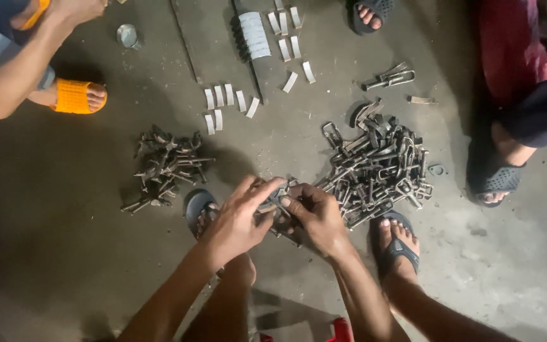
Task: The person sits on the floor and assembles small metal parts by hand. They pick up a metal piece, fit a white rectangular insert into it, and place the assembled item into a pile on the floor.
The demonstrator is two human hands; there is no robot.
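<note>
Metal clip (278, 201) sits pinched between your left hand (238, 218) and right hand (318, 214), both closed on it, center frame. 2 piles: big clip heap (378, 168) at 2 o'clock, smaller heap (163, 166) at 10. Approx. 14 pale strips (229, 101) at 12. Your 2 sandaled feet flank the hands.

No packages, labels, signs or screens in view.

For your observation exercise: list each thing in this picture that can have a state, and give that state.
Left hand: grip closed on small metal part.
Right hand: pinching the same part.
Large heap of metal links: loose, tangled on floor.
Small heap: piled apart.
Flat strips: laid out singly.
</note>
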